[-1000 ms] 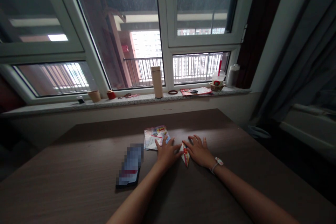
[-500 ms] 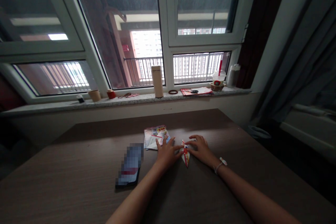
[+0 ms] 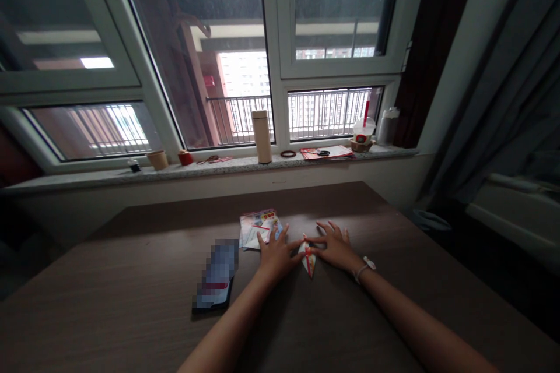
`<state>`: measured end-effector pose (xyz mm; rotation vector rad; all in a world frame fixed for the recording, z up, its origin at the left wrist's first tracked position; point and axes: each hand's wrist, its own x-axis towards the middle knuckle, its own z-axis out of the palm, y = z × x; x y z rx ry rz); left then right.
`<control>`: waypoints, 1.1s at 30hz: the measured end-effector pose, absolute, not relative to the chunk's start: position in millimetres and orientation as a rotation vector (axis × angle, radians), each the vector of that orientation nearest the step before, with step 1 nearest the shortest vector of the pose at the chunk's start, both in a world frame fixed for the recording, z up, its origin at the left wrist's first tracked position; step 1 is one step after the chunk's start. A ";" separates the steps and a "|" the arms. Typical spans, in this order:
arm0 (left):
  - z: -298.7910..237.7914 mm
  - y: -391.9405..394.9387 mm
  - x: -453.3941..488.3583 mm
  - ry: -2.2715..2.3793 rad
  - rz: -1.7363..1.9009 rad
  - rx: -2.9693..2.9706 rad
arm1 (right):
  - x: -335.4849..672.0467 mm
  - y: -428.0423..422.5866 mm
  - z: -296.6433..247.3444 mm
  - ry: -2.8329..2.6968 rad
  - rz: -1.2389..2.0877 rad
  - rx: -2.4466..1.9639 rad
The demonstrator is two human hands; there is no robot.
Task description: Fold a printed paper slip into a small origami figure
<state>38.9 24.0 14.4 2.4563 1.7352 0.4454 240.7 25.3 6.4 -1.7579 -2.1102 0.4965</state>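
As the right hand (image 3: 333, 249) fans its fingers wider, the left hand (image 3: 276, 257) lies spread too, both touching the folded paper (image 3: 308, 262) between them at 12 o'clock on the table (image 3: 371, 315), unpinched, leaflets (image 3: 260, 228) at its 10 o'clock.

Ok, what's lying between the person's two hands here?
In the head view, a folded paper piece with red markings lies between the left hand and the right hand.

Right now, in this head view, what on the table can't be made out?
Phone: head view, pixelation blurs its screen.
Folded paper: head view, left hand and right hand hide parts of its edges.
Leaflets: head view, print too small to read.
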 end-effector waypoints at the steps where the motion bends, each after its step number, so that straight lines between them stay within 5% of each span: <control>1: 14.9 24.0 38.8 1.742 0.422 2.469 | 240.0 24.7 7.8 -2.118 0.494 -1.781; 19: 18.5 23.5 37.2 1.760 0.300 2.510 | 235.5 21.4 7.3 -2.285 0.275 -1.832; 33: 2.3 30.2 39.2 1.725 0.591 2.577 | 241.4 22.6 -0.8 -2.138 0.283 -1.546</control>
